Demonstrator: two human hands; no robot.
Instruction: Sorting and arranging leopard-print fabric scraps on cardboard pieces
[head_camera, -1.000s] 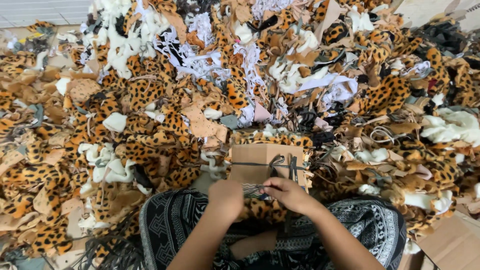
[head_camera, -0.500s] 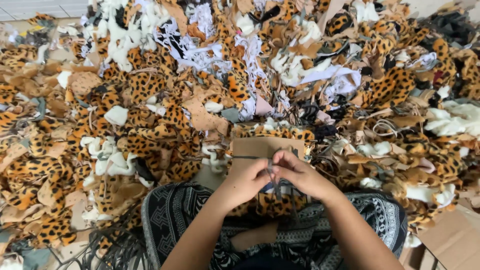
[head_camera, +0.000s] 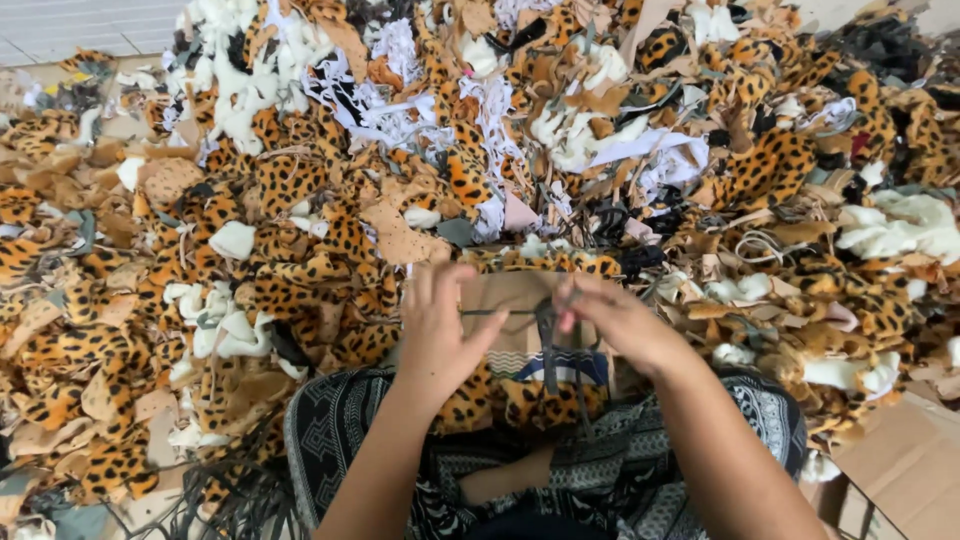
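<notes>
Centre frame: left hand (head_camera: 440, 325) and right hand (head_camera: 610, 320) pinch a thin dark cord (head_camera: 546, 335) over leopard-print fabric (head_camera: 520, 400) (probably light, limp; best gripped near its ends).

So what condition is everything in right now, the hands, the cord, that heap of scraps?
left hand: fingers spread, pinching the dark cord.
right hand: closed on the dark cord.
dark cord: pulled taut between the hands, ends hanging down.
brown card piece: flat, behind the cord.
leopard-print piece: lying on the lap.
scrap heap: loose, jumbled.
</notes>
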